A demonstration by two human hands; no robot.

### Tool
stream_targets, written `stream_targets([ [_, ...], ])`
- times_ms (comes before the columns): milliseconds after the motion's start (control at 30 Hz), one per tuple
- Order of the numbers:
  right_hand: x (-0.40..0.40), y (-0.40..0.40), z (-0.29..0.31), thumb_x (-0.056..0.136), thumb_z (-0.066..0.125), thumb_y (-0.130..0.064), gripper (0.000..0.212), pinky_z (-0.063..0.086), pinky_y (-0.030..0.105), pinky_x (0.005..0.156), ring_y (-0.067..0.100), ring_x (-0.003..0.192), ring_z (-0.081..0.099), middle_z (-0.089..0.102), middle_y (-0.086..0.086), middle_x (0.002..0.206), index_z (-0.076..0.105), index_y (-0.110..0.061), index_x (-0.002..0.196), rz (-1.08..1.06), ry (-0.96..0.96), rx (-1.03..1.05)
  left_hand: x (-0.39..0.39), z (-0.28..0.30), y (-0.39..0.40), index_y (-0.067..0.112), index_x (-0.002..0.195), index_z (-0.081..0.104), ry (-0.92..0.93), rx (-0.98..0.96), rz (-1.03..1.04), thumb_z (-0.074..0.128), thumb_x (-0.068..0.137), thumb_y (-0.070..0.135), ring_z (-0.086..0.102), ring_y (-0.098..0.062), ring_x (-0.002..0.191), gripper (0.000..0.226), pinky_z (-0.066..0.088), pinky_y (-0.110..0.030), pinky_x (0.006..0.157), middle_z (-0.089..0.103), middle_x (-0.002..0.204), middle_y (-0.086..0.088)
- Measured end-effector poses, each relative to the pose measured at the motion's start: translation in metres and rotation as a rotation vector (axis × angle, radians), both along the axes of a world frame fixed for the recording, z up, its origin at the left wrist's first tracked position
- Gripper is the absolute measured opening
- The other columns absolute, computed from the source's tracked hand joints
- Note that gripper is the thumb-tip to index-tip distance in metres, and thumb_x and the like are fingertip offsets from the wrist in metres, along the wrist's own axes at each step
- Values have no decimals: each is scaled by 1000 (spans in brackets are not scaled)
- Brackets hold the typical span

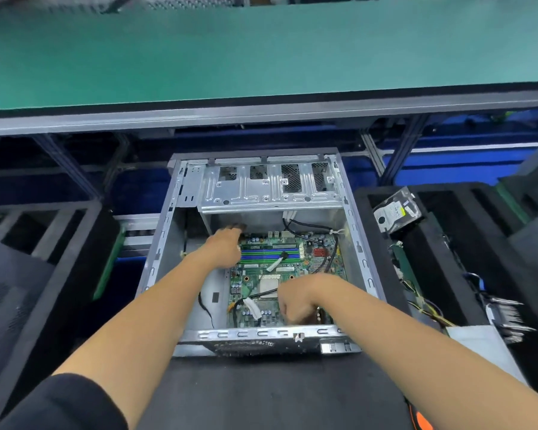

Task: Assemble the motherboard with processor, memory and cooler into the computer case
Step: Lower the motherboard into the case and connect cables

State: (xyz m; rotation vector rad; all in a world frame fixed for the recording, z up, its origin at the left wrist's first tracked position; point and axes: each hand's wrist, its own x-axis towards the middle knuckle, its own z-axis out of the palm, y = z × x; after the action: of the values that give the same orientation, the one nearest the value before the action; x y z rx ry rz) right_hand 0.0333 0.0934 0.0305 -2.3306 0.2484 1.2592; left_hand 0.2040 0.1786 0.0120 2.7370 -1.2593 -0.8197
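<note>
An open silver computer case (365,268) lies on its side in front of me. Inside it sits a green motherboard (295,265) with blue and green memory slots (267,254) and a silver processor (269,285) in its socket. My left hand (225,246) holds the board's far left corner, fingers curled over its edge. My right hand (295,301) grips the board's near right edge, with its fingers hidden below. Black cables (331,259) and a white connector (252,307) lie across the board.
A hard drive (396,212) rests on black foam at the right, with loose wires (432,315) and a metal part (507,318) nearby. Black foam trays flank the case on both sides. A green conveyor belt (261,51) runs across the back behind a metal rail.
</note>
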Motion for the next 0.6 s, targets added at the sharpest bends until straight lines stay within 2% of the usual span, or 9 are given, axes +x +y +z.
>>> stream_targets([
  [33,0,-1,0,87,50,3,23,38,23,48,18,58,47,66,20,85,63,17,101,17,-5,2,1,-3,-1,13,148,26,4,17,-2,43,84,-2,36,-31,131,68,39,-39,104,34,147,-13],
  [100,1,-1,3,88,54,2,12,38,20,44,15,49,44,55,9,69,64,6,83,35,-8,-1,3,-8,-4,17,148,28,-15,31,-4,44,83,-1,41,-29,129,69,43,-35,99,38,146,-11],
  [167,2,0,6,87,56,2,13,38,20,42,15,47,43,51,8,68,59,-1,74,44,-4,-2,4,-10,-7,21,147,31,-63,35,-18,45,82,1,44,-27,126,68,46,-34,94,41,145,-8],
  [300,4,1,8,88,64,-7,24,43,28,54,18,53,46,54,10,69,56,-4,65,64,16,19,5,-13,-8,18,147,32,-48,35,-12,45,82,2,41,-25,131,68,43,-33,101,39,148,-5],
  [367,5,0,8,88,66,-10,28,45,30,56,19,52,47,54,9,67,56,-6,62,59,26,27,6,-14,-8,17,146,33,-55,28,-29,47,83,3,43,-25,129,67,43,-32,100,41,146,-6],
  [500,5,1,8,89,68,-13,18,46,25,48,17,50,51,58,6,67,62,-1,76,14,43,41,11,-2,-17,12,141,39,-21,132,-43,43,86,5,53,-25,113,56,48,-31,91,51,134,-9],
  [567,4,2,10,90,68,-13,19,49,27,52,19,57,56,61,6,73,66,5,90,-34,46,57,14,9,-29,8,124,50,-26,222,-44,39,92,11,55,-21,88,33,47,-29,71,58,109,-8],
  [600,4,3,11,90,68,-14,24,51,29,56,21,61,59,62,8,77,66,9,97,-56,50,63,12,15,-36,7,112,54,-26,246,-36,35,95,14,50,-17,74,26,42,-26,60,56,93,-5],
])
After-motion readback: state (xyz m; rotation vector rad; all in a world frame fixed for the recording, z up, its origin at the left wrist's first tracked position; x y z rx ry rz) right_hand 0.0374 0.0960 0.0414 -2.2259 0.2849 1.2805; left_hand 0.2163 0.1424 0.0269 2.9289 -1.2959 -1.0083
